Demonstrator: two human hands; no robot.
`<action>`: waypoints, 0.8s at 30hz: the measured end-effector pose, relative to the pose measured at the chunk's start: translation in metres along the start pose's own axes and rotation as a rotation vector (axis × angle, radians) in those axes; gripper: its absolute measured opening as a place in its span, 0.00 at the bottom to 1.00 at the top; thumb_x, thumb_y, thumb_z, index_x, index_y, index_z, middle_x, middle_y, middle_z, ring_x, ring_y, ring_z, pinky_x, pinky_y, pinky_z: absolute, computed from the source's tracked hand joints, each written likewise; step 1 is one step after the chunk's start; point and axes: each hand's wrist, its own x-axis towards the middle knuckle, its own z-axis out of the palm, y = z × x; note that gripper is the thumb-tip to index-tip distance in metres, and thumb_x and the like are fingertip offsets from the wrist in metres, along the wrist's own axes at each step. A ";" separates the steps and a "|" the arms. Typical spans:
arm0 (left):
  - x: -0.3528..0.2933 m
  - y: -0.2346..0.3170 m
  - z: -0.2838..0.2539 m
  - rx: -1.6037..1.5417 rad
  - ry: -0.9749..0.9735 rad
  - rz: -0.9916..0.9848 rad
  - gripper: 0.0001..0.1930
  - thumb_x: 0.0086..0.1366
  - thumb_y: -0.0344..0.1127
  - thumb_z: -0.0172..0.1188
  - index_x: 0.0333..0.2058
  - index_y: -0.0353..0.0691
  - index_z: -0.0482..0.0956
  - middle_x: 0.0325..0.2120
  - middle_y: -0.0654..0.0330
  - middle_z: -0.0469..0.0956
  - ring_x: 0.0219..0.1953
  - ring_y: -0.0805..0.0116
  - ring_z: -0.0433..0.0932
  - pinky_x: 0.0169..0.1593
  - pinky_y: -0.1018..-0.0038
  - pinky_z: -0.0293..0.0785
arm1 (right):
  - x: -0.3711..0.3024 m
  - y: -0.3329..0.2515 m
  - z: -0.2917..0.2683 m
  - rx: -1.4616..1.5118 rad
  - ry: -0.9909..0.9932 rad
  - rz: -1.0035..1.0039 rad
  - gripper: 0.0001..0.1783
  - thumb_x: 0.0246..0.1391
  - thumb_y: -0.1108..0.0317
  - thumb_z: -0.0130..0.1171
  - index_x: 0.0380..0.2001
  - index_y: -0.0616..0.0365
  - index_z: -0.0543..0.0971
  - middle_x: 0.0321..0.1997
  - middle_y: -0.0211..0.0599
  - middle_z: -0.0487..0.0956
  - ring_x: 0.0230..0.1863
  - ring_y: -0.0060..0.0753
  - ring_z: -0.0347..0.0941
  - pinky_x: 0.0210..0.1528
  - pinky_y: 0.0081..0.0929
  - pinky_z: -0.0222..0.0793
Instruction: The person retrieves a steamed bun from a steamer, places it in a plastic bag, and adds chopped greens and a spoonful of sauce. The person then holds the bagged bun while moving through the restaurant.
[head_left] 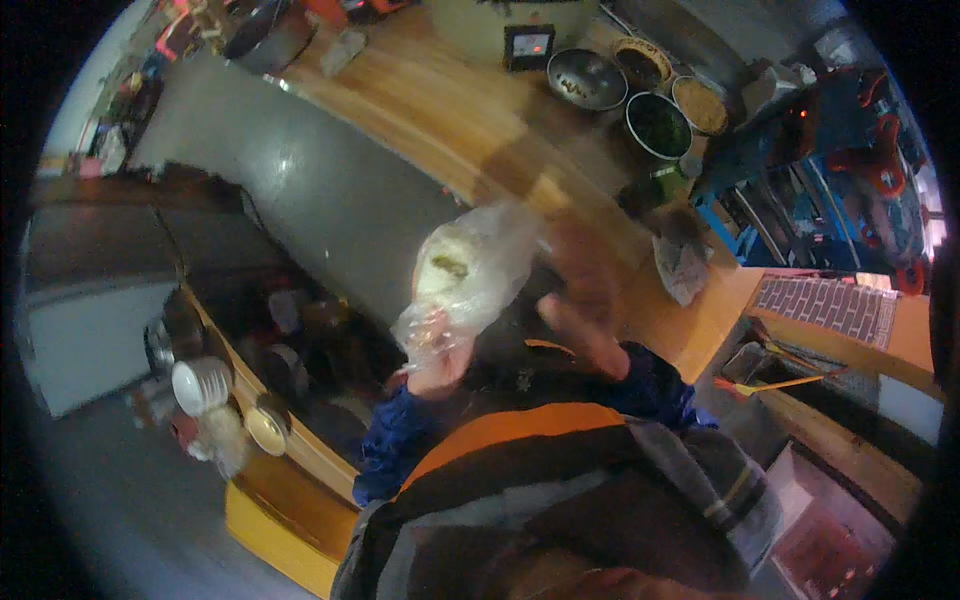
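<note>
Clear plastic bag (470, 275) w/ pale food inside is hanging mid-frame over the wooden counter (450, 110). Left hand (438, 365) is gripping its bottom at 6 o'clock. Right hand (580, 300), at 3 o'clock, is blurred; grip can't be told. Metal bowls (640, 95) are sitting at 1 o'clock.

A clear plastic bag (468, 275) with pale and green contents hangs in front of the wooden bench (450, 110), crumpled and blurred. On the bench's far edge stands a small dark square screen (529, 46) with a reddish glow. A second crumpled clear bag (683, 265) lies at its right end.
</note>
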 end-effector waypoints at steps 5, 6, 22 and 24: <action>0.087 0.070 0.041 0.335 -0.111 -0.091 0.34 0.55 0.37 0.58 0.60 0.39 0.57 0.55 0.54 0.65 0.56 0.61 0.67 0.57 0.62 0.67 | 0.098 -0.001 -0.105 -0.656 0.967 -0.581 0.34 0.44 0.61 0.69 0.52 0.64 0.67 0.49 0.45 0.69 0.48 0.41 0.66 0.49 0.34 0.66; 0.103 0.080 0.051 0.380 -0.133 -0.114 0.35 0.54 0.37 0.59 0.60 0.39 0.57 0.55 0.54 0.65 0.56 0.61 0.67 0.57 0.62 0.67 | 0.100 -0.004 -0.117 -1.031 1.010 -0.515 0.32 0.43 0.63 0.70 0.49 0.64 0.69 0.47 0.46 0.70 0.46 0.42 0.67 0.47 0.32 0.67; 0.204 0.140 0.139 0.747 -0.171 -0.735 0.48 0.34 0.29 0.69 0.59 0.40 0.58 0.53 0.55 0.67 0.55 0.57 0.67 0.57 0.60 0.66 | 0.233 -0.023 -0.069 -1.210 0.713 -0.240 0.11 0.40 0.68 0.70 0.26 0.59 0.78 0.28 0.42 0.75 0.30 0.41 0.72 0.31 0.33 0.68; 0.205 0.154 0.144 0.704 -0.200 -0.758 0.49 0.34 0.31 0.70 0.59 0.40 0.57 0.54 0.56 0.67 0.56 0.58 0.67 0.58 0.61 0.65 | 0.270 -0.009 -0.053 -1.183 0.720 -0.203 0.11 0.41 0.66 0.69 0.27 0.57 0.79 0.30 0.42 0.75 0.33 0.44 0.72 0.33 0.36 0.69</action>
